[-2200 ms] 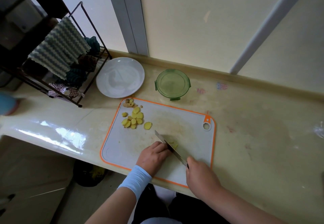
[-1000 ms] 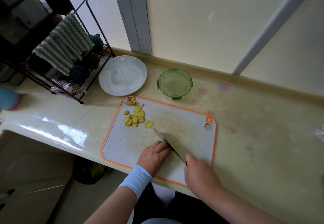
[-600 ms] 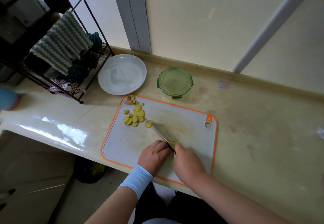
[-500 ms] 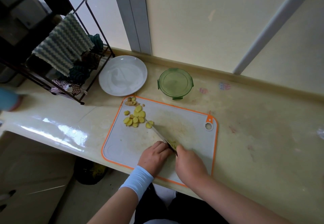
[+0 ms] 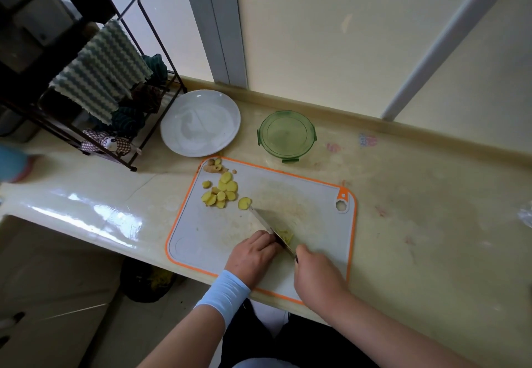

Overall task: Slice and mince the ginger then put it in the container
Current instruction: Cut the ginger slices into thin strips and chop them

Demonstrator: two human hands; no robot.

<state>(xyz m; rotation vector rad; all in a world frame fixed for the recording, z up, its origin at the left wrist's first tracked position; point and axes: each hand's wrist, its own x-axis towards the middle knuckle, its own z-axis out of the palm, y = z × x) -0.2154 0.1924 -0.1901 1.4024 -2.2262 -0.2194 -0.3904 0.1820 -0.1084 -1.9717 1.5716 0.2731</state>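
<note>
A white cutting board (image 5: 201, 238) with an orange rim lies at the counter's front edge. Several yellow ginger slices (image 5: 223, 192) are piled at its far left, with a few peel scraps (image 5: 213, 166) in the corner. My right hand (image 5: 316, 278) grips the handle of a knife (image 5: 270, 229), whose blade slants across the board. Cut ginger strips (image 5: 285, 235) lie beside the blade. My left hand (image 5: 253, 255), fingers curled, holds the ginger against the blade's left side. A green round container (image 5: 286, 135) with its lid on stands behind the board.
A white plate (image 5: 200, 122) sits left of the container. A black wire rack (image 5: 115, 102) with a striped cloth and other cloths stands at the far left. A wall runs along the back of the cream counter (image 5: 417, 209). Below the counter edge at left is the floor.
My right hand slid forward along the blade toward the slice pile about half a second ago, then drew back to the handle. My left hand has stayed on the ginger.
</note>
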